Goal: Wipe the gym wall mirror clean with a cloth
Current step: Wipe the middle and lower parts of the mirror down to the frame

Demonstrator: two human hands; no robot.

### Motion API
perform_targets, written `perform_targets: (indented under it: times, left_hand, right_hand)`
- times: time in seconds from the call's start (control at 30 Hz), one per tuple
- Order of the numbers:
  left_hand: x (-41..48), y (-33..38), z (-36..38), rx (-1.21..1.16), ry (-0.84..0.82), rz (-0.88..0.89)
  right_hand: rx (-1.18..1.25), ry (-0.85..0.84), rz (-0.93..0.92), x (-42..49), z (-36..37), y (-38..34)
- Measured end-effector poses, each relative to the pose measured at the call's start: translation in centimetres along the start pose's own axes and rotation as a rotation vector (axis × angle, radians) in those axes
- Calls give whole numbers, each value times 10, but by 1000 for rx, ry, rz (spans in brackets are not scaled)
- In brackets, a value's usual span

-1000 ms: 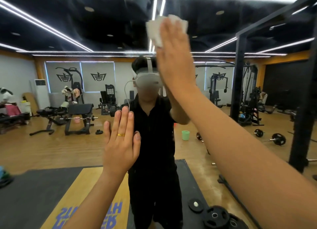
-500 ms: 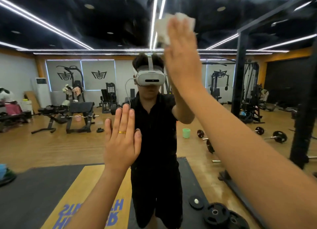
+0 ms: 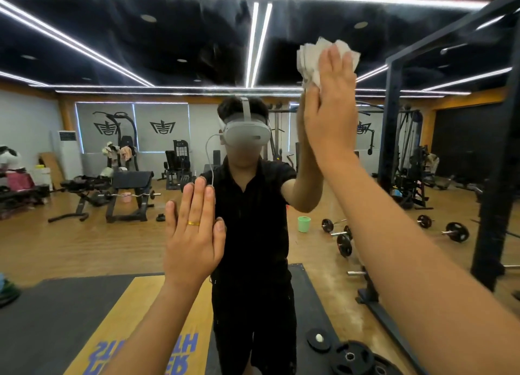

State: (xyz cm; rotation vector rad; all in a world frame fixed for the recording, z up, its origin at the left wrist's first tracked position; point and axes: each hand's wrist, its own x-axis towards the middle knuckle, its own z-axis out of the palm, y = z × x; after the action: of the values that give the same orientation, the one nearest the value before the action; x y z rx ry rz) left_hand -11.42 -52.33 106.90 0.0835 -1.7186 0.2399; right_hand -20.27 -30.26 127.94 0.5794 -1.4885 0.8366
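Right hand (image 3: pixel 330 115) up high, fingers straight and flat, pressing the crumpled white cloth (image 3: pixel 311 59) against the mirror (image 3: pixel 112 51). The cloth sits under my fingertips and spills out above and to their left. Left hand (image 3: pixel 194 234) is lower and leftward, palm flat on the glass, holding nothing. Most glass lies below the cloth, so I reckon the next stroke runs downward.

The right hand (image 3: pixel 332 113), pressing the crumpled white cloth (image 3: pixel 312 59) flat against the mirror (image 3: pixel 84 248), is sliding rightward, away from the reflected headset (image 3: pixel 247 134). The cloth is now sitting up and right of that headset rather than directly above it.
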Motion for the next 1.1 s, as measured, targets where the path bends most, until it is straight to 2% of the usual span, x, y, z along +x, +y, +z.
perform_targets:
  times: [0.07,0.1,0.17,0.23,0.3,0.37,0.43,0.5,0.53,0.6,0.7,0.73,0.77,0.8,0.9,0.97,1.03,1.1]
  left_hand:
    - [1,-1,0,5,-4,2]
    - [0,-1,0,6,-6,5]
    - [-1,-1,0,4,-9,5]
    - [-1,-2,-1,8,-14,2]
    - [-1,-3,-1,12,-19,8]
    - [-1,-2,-1,4,-21,6]
    - [-2,-1,-1,-8,-26,-5]
    - [-2,0,-1,-12,-20,0]
    - [-1,-2,0,-9,-18,2]
    - [-1,-4,-1,-15,-16,1]
    - [0,-2,0,-21,-5,6]
    - [0,0,0,-24,-4,7]
    - [1,1,0,-31,-6,10]
    - [1,1,-1,-41,-9,11]
    - [2,2,-7,-76,-26,-18]
    - [3,10,-11,-116,-27,-27]
    - [9,31,-13,-166,-25,47]
    - [21,57,-12,-196,-41,107]
  right_hand:
    - [1,69,103,-7,15,-27]
    - [-13,88,67,-13,23,-41]
    - [-60,62,-190,-30,38,-57]
    - [-179,-83,-469,-39,37,-53]
    - [-254,-147,-555,-25,21,-28]
    - [-231,-99,-412,-11,3,3]
    - [-106,-50,-123,1,-13,23]
    - [-20,32,122,7,-9,9]
    - [-24,52,170,5,-2,-8]
    - [-20,55,39,-11,13,-35]
    - [-180,-126,-433,-40,15,-24]
    - [-212,-166,-504,-33,6,-10]
    - [-208,-187,-475,-25,-5,3]
    - [-195,-184,-372,-16,-16,16]
    - [-76,-30,27,6,-39,42]
    - [-33,68,212,5,-31,30]
    - [-8,99,199,-5,-16,6]
    - [-28,-15,-75,-23,-5,-2]
